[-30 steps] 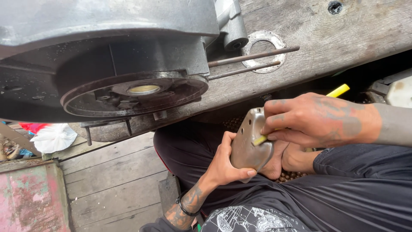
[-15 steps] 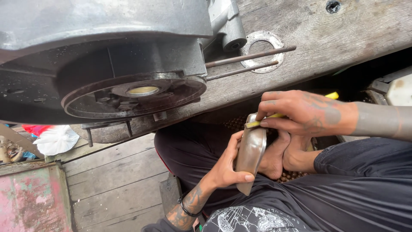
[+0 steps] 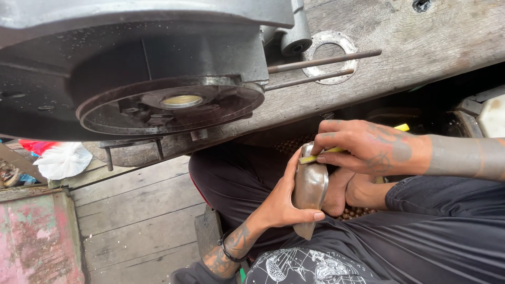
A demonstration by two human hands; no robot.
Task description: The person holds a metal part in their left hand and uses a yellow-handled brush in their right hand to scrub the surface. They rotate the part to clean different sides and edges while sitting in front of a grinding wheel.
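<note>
just right of the frame's centre, left hand [image 3: 281, 202] wrapped around a small grey metal cover [image 3: 310, 185] — thumb laid across its lower part, fingers behind, cover held nearly edge-on above the lap. right hand [image 3: 363, 144] coming in from the right edge, closed on a thin yellow tool [image 3: 321, 155], its tip touching the cover's upper edge and its far end poking out past the knuckles toward the right. both forearms tattooed; a dark band [image 3: 227, 252] on the left wrist, a grey sleeve on the right arm. under the hands, black trousers [image 3: 421, 236] and, at the bottom edge, a printed dark shirt. filling the upper left of the frame, a large grey engine casing [image 3: 131, 47] with a dark round flange [image 3: 171, 105] and a brass-coloured centre, sitting on a weathered wooden worktop [image 3: 421, 42]. upper centre — two rusty studs [image 3: 323, 60] sticking out of the casing to the right, crossing over a flat metal gasket ring [image 3: 330, 39] lying on the wood. lower left, plank floor [image 3: 137, 221], a red-painted worn box [image 3: 31, 236] and a white plastic bag [image 3: 63, 160] at the left edge.
</note>
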